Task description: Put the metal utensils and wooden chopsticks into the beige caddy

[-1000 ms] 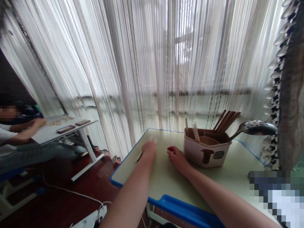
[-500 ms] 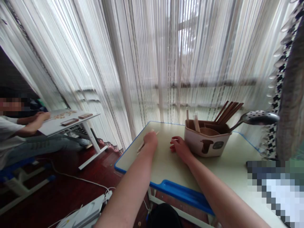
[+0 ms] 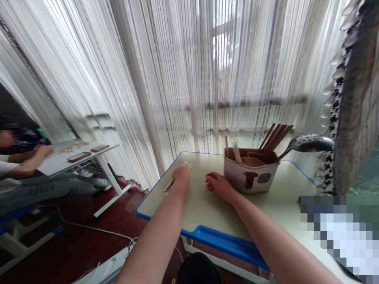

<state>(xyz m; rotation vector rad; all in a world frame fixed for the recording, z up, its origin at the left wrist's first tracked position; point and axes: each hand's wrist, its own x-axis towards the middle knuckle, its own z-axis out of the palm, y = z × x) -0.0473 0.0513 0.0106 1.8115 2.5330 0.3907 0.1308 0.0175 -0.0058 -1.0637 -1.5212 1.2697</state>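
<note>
My left hand is closed over a few thin pale chopsticks at the left part of the table. Their ends stick out at both sides of the fist, and the middle is hidden by my fingers. My right hand rests on the tabletop, loosely curled with fingers a little apart and nothing seen in it. Just right of it stands a cream-and-brown utensil caddy. The caddy holds brown chopsticks, a slotted metal ladle leaning out to the right, and a stick in clear wrapping.
The cream table has a blue rim with a blue pen groove at its front. A blurred-out device lies at the right. Curtains hang behind. At left, another person works at a white table.
The view has turned slightly, so most things sit farther left. More of the pale chopsticks' far ends shows beyond my left hand. My right hand stays beside the caddy.
</note>
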